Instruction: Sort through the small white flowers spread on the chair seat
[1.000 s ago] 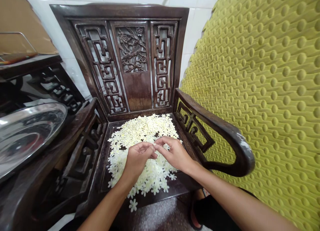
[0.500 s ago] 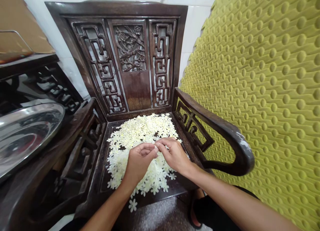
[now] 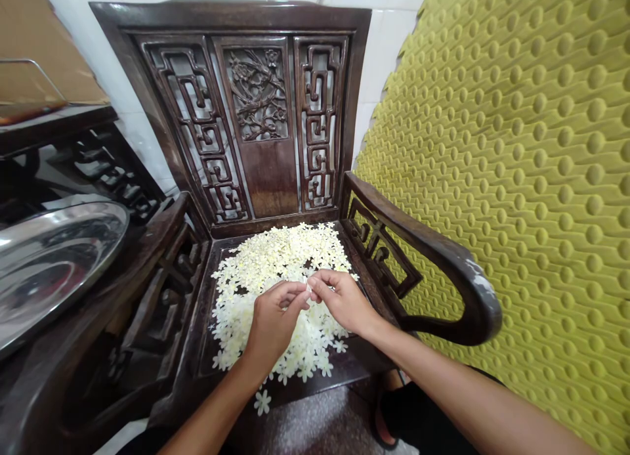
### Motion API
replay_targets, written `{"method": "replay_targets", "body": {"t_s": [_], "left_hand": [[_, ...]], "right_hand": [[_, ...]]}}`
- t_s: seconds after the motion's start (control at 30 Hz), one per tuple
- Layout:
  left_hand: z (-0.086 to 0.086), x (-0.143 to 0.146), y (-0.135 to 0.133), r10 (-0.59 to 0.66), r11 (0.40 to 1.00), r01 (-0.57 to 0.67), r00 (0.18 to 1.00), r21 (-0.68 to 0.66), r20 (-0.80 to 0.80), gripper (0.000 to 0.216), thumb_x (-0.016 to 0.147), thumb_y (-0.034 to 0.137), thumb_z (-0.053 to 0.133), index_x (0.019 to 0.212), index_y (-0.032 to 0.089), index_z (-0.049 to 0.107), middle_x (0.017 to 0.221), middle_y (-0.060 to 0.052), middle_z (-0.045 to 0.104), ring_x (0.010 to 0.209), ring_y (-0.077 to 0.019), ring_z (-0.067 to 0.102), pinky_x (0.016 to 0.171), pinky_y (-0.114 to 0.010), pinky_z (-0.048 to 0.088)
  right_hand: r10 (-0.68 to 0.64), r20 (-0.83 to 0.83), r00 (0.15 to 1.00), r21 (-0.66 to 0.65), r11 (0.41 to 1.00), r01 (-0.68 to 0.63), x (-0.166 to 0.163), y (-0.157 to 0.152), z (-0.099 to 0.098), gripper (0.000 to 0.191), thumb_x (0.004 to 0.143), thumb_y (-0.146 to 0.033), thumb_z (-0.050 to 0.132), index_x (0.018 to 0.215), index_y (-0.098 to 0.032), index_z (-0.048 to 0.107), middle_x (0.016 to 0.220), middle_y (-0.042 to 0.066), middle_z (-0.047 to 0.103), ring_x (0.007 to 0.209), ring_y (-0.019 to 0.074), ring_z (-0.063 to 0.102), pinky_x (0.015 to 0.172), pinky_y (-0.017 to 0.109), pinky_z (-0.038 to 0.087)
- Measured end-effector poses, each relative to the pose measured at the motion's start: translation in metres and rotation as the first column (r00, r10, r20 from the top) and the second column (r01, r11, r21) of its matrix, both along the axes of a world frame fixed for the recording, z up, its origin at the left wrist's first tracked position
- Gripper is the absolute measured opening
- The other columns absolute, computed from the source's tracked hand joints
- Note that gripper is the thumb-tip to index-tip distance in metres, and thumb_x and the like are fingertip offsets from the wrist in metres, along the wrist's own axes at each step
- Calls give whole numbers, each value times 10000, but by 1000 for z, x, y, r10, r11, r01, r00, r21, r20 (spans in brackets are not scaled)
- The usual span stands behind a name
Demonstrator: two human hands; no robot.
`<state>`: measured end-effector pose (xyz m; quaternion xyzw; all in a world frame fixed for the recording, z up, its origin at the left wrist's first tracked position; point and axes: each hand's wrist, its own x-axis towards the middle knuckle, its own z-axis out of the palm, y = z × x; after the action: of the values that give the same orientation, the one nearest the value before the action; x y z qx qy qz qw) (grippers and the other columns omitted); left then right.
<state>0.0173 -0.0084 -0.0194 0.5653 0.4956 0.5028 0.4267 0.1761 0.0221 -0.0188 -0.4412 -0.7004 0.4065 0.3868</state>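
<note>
One yellow-green dimpled mat (image 3: 516,179) fills the right side, and one dark carved wooden chair (image 3: 270,179) stands in the middle, with one steel tray (image 3: 54,264) beside its left arm. On the seat lies one heap of small white flowers (image 3: 266,264) — too many to count. It nearly reaches the back and the front edge, with a narrow strip of bare seat at each side. One loose flower (image 3: 262,402) lies apart, at the front edge. Two hands are together above the heap: the fingertips of the left hand (image 3: 273,327) and right hand (image 3: 342,304) meet around a small pale piece — which hand grips it, I cannot tell.
</note>
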Motion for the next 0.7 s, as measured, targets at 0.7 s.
{"method": "replay_targets", "body": {"t_s": [0.7], "left_hand": [[2, 1, 0, 8, 999, -6, 999, -35, 52, 155, 778, 288, 713, 878, 176, 755, 830, -64, 759, 673, -187, 705, 675, -291, 568]], "right_hand": [[-15, 4, 1000, -6, 1000, 15, -1, -3, 2, 325, 962, -357, 491, 729, -173, 625, 650, -15, 595, 622, 125, 531, 611, 229, 409]]}}
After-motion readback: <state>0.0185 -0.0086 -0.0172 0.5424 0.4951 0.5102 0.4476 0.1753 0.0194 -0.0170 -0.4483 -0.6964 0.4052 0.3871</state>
